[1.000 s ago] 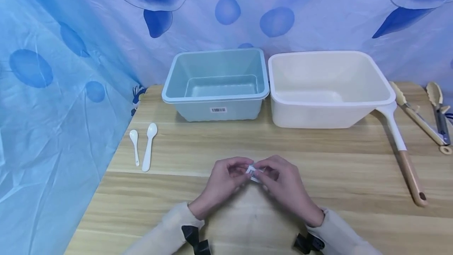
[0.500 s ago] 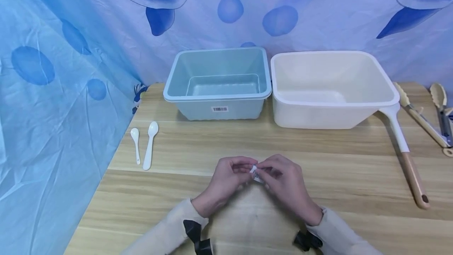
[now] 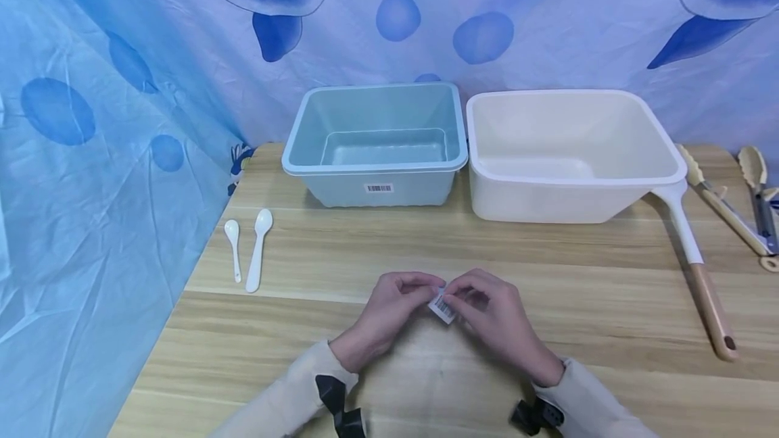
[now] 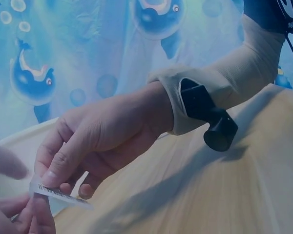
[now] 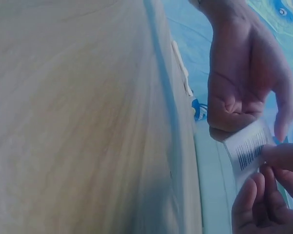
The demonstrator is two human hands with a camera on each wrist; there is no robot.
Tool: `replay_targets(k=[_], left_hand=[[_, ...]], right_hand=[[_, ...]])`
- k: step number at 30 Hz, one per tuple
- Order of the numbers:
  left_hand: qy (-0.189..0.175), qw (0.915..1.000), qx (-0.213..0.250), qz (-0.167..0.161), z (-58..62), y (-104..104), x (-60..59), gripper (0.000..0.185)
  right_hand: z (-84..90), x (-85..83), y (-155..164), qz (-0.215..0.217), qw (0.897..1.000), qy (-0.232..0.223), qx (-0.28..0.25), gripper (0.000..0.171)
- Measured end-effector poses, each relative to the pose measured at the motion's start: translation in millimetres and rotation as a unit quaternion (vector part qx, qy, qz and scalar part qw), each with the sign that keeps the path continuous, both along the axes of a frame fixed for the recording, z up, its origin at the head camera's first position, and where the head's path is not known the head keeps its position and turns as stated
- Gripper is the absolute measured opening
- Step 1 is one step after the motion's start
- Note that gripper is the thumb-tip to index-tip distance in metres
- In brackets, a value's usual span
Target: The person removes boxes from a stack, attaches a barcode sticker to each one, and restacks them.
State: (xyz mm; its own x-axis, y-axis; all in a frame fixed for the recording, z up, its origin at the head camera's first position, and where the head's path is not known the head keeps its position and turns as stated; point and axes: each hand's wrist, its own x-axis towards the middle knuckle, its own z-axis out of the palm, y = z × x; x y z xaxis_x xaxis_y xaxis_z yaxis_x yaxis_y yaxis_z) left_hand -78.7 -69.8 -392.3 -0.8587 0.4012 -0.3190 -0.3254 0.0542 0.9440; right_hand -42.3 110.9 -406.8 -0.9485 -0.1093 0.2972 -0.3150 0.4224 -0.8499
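A small white barcode label [image 3: 442, 308] is between the two hands, low over the wooden table. My right hand [image 3: 496, 313] pinches the label with thumb and fingers; in the right wrist view the barcode label [image 5: 251, 148] faces the camera, slightly bent. My left hand [image 3: 392, 313] has its thumb and index fingertips at the label's upper edge. In the left wrist view the left hand [image 4: 97, 136] has its thumb on the label [image 4: 58, 192], opposite the right fingers [image 4: 24, 214].
A blue tub [image 3: 374, 189] and a white basin [image 3: 541, 201] stand at the back. A long-handled tool [image 3: 709, 303] projects from the basin's right side. Tongs [image 3: 730, 215] lie at far right. A small white spoon [image 3: 234, 249] and a larger white spoon [image 3: 258, 249] lie left.
The label was mostly covered by the fingers and now shows more, its barcode side hanging below the fingertips. The left fingertips have drawn together at its upper edge. Tubs and spoons are unmoved.
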Motion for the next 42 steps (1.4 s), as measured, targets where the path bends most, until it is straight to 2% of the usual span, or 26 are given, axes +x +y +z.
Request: replay_targets(k=[7, 12, 18, 22, 24, 26, 29, 31, 33, 37, 38, 39, 40, 42], left_hand=[[-0.016, 0.9997, -0.003, 0.019, -5.7, 2, -1.3, 0.026], [-0.023, 0.9988, -0.009, 0.041, -10.8, 1, -3.4, 0.025], [-0.018, 0.9986, -0.03, 0.04, -16.8, -4, -8.0, 0.022], [0.009, 0.998, -0.052, 0.033, -20.0, -7, -11.2, 0.019], [0.038, 0.9964, -0.073, 0.021, -21.6, -8, -11.9, 0.017], [0.085, 0.991, -0.103, -0.004, -23.5, -8, -11.4, 0.014], [0.17, 0.9721, -0.156, -0.043, -26.4, -8, -9.3, 0.012], [0.237, 0.9497, -0.197, -0.056, -26.6, -8, -7.6, 0.013], [0.31, 0.9168, -0.248, -0.046, -25.1, -7, -6.7, 0.013], [0.439, 0.8328, -0.337, 0.005, -16.1, -4, -4.8, 0.015], [0.461, 0.8189, -0.342, 0.013, -12.9, -2, -4.5, 0.014], [0.477, 0.8133, -0.332, 0.015, -9.1, -1, -4.4, 0.013], [0.49, 0.8129, -0.315, 0.009, -5.4, 0, -4.1, 0.013], [0.504, 0.8208, -0.268, -0.018, 1.4, 5, -3.3, 0.011]], right_hand=[[3.3, 1.7, 5, 0.024, 0.999, -0.042, 0.008, 0.017], [2.5, 5.0, 8, 0.048, 0.997, -0.066, -0.01, 0.013], [2.3, 10.1, 14, 0.066, 0.994, -0.075, -0.033, 0.012], [5.1, 13.0, 20, 0.062, 0.993, -0.086, -0.043, 0.008], [6.8, 13.9, 24, 0.061, 0.992, -0.098, -0.054, 0.006], [8.4, 14.3, 28, 0.059, 0.991, -0.106, -0.062, 0.006], [10.0, 14.0, 34, 0.052, 0.99, -0.111, -0.062, 0.008], [11.9, 12.7, 38, 0.041, 0.991, -0.116, -0.053, 0.009], [14.0, 10.7, 40, 0.03, 0.992, -0.119, -0.044, 0.01], [17.3, 8.6, 42, 0.005, 0.993, -0.119, -0.014, 0.01], [17.6, 8.2, 43, 0.001, 0.993, -0.115, -0.007, 0.01], [17.7, 7.9, 43, -0.002, 0.994, -0.11, 0.0, 0.01], [17.8, 7.8, 43, -0.004, 0.994, -0.106, 0.008, 0.011], [17.7, 7.9, 42, -0.002, 0.995, -0.096, 0.016, 0.012]])
